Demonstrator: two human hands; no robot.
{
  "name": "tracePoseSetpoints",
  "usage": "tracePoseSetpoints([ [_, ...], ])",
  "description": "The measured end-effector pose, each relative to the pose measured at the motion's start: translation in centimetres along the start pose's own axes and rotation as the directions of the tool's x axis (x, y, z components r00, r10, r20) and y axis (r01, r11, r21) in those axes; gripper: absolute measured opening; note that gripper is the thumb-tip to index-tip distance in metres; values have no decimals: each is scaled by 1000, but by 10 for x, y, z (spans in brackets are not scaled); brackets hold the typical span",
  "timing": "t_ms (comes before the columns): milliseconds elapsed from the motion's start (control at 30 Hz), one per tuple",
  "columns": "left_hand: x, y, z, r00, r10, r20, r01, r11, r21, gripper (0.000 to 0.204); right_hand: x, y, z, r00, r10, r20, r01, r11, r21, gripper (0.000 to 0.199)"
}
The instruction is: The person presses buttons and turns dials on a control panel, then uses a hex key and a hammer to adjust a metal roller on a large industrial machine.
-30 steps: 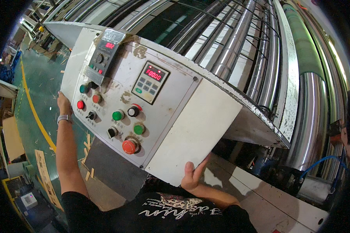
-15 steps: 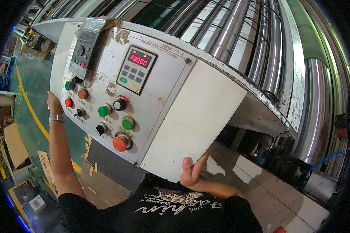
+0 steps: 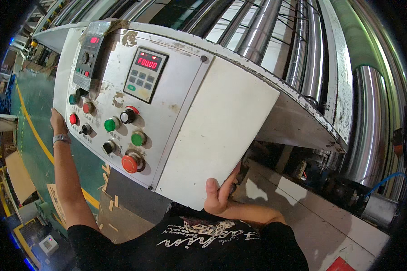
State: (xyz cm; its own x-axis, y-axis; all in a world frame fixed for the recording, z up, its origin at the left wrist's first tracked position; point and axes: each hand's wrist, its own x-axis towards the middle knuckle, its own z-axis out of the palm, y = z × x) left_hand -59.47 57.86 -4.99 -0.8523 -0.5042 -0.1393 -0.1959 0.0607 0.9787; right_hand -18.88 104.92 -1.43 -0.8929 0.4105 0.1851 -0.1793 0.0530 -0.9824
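Note:
In front of me stands a white control box [image 3: 219, 117] with worn paint, several push buttons and knobs, and a keypad with a red digital display [image 3: 149, 63]. My left hand [image 3: 58, 122] is closed on the box's left edge, its fingers partly hidden there. My right hand [image 3: 217, 196] grips the lower right edge, thumb against the front face and fingers reaching along the side. Nearest to it among the controls is a red mushroom-shaped button [image 3: 130, 163], which it does not touch. A smaller plastic-wrapped control unit [image 3: 91, 56] is mounted at the upper left of the panel.
Metal rollers [image 3: 260, 31] run behind the box, and a large upright roller [image 3: 370, 126] stands at the right. A blue hose [image 3: 389, 178] curves beside it. The green floor [image 3: 40, 108] at left carries a yellow line. Wood scraps [image 3: 111, 203] lie below the box.
The box and my hands sit slightly farther left in view, with both hands still on its edges. Red light now shows on the small wrapped unit. More of a red object shows at lower right.

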Motion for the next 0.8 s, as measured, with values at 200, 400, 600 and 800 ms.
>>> tracePoseSetpoints([
  [200, -1, 3, 25, 998, 44, -38, -40, 994, 101, 56, 5, -1, 6, 997, -66, -47, 62, 995, -83, 71],
  [400, 70, -6, -61, 988, 127, 92, -134, 988, 72, 58, 14, -1, 10, 970, -225, -87, 223, 974, -36, 70],
  [600, 42, -4, -26, 979, 157, 129, -171, 980, 101, 62, 10, 6, 4, 960, -254, -117, 232, 957, -172, 69],
  [800, -84, 75, -10, 989, 110, -100, -91, 980, 178, 70, -58, 10, -93, 996, 81, 48, -63, 955, -289, 55],
])
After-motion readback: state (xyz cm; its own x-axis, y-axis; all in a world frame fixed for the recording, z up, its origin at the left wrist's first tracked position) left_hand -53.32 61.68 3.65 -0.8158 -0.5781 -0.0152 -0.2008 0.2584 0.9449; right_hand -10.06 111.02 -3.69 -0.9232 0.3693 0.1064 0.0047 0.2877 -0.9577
